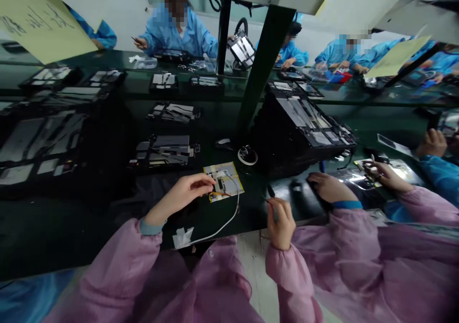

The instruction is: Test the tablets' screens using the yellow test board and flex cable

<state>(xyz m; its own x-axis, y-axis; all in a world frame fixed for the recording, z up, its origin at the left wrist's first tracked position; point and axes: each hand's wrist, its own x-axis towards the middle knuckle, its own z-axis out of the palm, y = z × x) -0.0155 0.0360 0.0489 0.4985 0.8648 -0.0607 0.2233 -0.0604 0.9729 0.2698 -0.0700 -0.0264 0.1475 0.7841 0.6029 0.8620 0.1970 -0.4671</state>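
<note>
My left hand (186,192) rests on the dark green bench (53,237), its fingers pinched on the left edge of a small yellow-taped module (224,182). A white cable (218,227) runs from the module toward me and ends at a white tab (182,237). My right hand (280,222) is closed around a thin dark tool (271,199) near the bench's front edge, to the right of the module. Both arms wear pink sleeves.
A neighbour in pink on my right has two hands (332,187) on parts. Black trays of device parts (167,150) fill the bench ahead, with a tilted stack (308,124), a tape roll (247,155) and a dark post (263,60). People in blue work opposite.
</note>
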